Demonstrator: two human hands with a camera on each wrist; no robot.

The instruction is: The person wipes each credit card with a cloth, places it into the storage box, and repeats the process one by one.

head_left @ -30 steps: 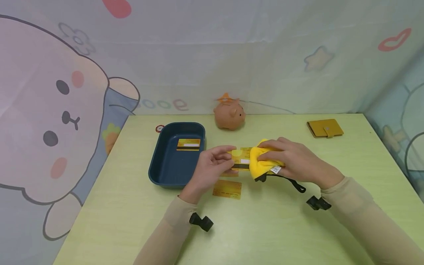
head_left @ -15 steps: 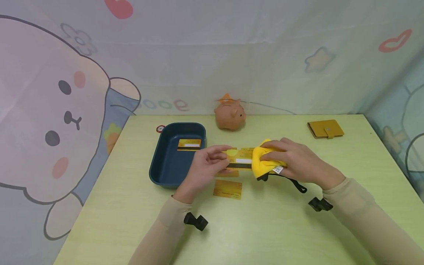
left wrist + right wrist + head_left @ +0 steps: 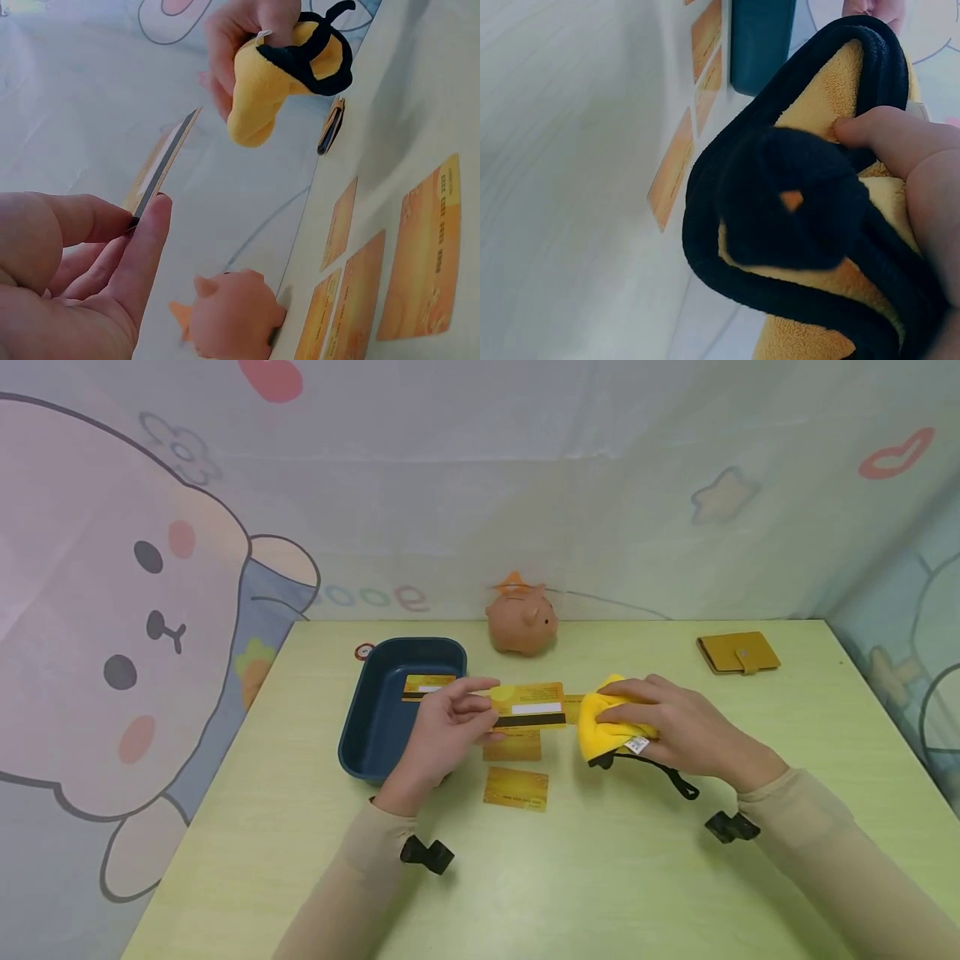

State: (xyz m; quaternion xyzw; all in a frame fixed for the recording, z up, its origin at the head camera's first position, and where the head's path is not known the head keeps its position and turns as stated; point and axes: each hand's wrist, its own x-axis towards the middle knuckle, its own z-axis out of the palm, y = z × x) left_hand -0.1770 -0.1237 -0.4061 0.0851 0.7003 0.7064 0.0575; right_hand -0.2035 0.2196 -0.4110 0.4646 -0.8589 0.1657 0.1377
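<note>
In the head view my left hand (image 3: 446, 718) pinches a gold bank card (image 3: 528, 710) by its left end, magnetic stripe toward me. The left wrist view shows this card (image 3: 166, 160) edge-on between thumb and fingertips, raised above the table. To its right, my right hand (image 3: 686, 727) grips a bunched yellow cloth (image 3: 598, 739) with black edging, a white tag and a black hanging loop. Up close in the right wrist view, the cloth (image 3: 825, 86) is folded under the thumb. Below the hands lie several gold cards (image 3: 515, 789); the held card partly covers them.
A dark blue tray (image 3: 382, 735) stands left of the hands with another gold card (image 3: 420, 683) in it. Beside its far corner lies a small red-and-white chip (image 3: 363, 652). At the back are a pink piggy bank (image 3: 521, 625) and a mustard wallet (image 3: 738, 652).
My left hand has drawn the card leftward out of the cloth, so the whole card now shows apart from it. My right hand has shifted slightly right, still gripping the cloth.
</note>
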